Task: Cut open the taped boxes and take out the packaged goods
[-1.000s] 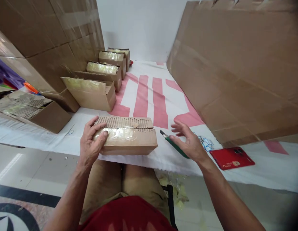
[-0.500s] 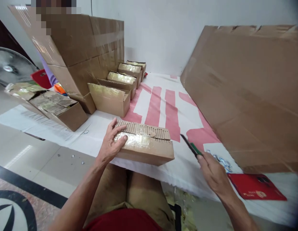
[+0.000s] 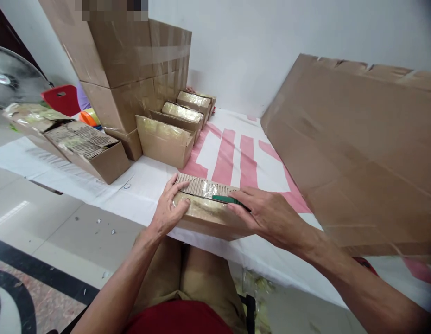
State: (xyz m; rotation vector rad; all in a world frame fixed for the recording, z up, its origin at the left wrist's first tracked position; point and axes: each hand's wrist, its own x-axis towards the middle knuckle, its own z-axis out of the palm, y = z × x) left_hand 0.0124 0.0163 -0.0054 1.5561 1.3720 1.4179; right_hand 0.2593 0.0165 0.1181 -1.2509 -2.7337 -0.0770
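A small cardboard box [image 3: 212,225] lies lengthwise before me at the table's near edge, its top showing torn, ribbed cardboard and shiny tape. My left hand [image 3: 170,206] grips its left end, thumb on the taped near part and fingers over the ribbed part. Pinched in my right hand [image 3: 260,208] is a green utility knife [image 3: 224,199], laid along the seam in the box top. Its blade is not clearly visible there; it points left, toward my left hand.
Open small boxes [image 3: 163,141] stand in a row beside a tall stack of cartons [image 3: 128,60]. Two torn-topped boxes [image 3: 86,144] sit at the left. A large cardboard panel [image 3: 358,153] leans on the right. A red phone [image 3: 364,264] is mostly hidden behind my right forearm.
My right hand has brought the knife leftward from beside the box onto its top seam. My left hand keeps its hold on the box. The view has shifted slightly.
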